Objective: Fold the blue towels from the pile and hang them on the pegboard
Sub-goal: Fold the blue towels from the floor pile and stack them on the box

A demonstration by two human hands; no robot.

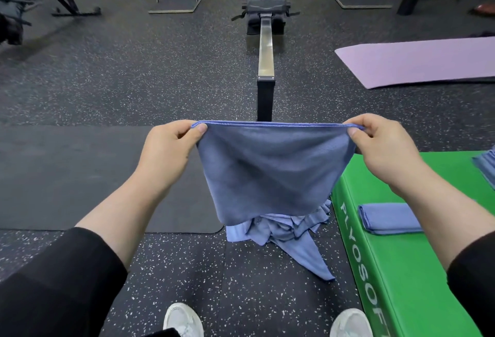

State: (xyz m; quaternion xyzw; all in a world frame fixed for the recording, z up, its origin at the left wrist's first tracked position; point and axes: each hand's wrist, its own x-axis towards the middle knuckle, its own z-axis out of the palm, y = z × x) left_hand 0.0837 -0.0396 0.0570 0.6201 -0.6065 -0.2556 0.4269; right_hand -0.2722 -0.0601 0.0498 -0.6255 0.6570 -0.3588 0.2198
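Overhead, both hands stretch a blue towel (pixel 270 170) taut: the left hand (pixel 168 149) and right hand (pixel 380 146) each pinch a top corner. Below, the towel pile (pixel 284 235) lies on speckled rubber floor (pixel 187 269) beside a green plyo box (pixel 401 269) bearing a folded towel (pixel 388 217); a rowing machine (pixel 266 42) and purple mat (pixel 417 61) lie beyond.

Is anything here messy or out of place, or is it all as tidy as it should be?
Only the pile: blue towels lie crumpled on the floor by the green box, one corner trailing toward the shoes. The folded towel on the box lies neat, and the towel held by both hands hangs straight.
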